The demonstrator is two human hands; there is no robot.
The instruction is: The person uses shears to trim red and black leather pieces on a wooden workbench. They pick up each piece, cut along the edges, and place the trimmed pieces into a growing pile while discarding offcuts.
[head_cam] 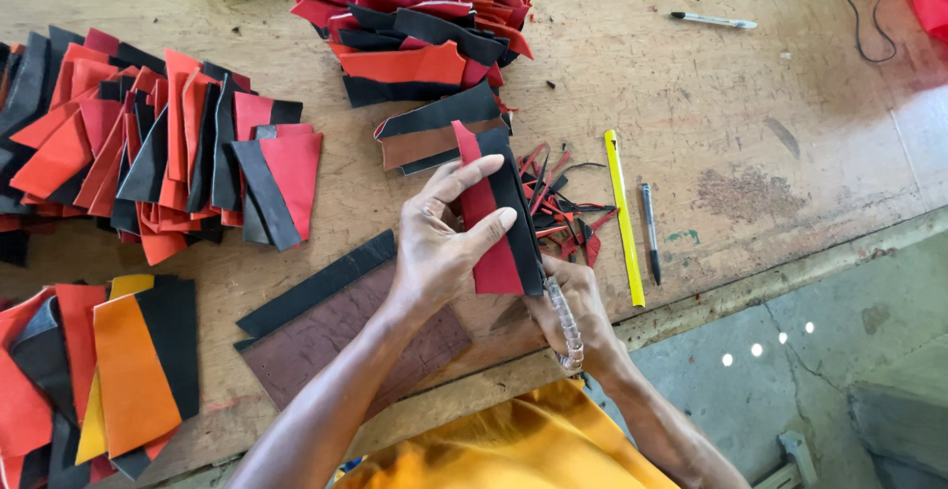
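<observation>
Head view — left hand and right hand both gripping red-and-black leather piece.

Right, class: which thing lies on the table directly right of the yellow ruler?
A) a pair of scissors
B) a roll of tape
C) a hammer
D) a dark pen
D: a dark pen lies just right of the yellow ruler, roughly parallel to it.
</observation>
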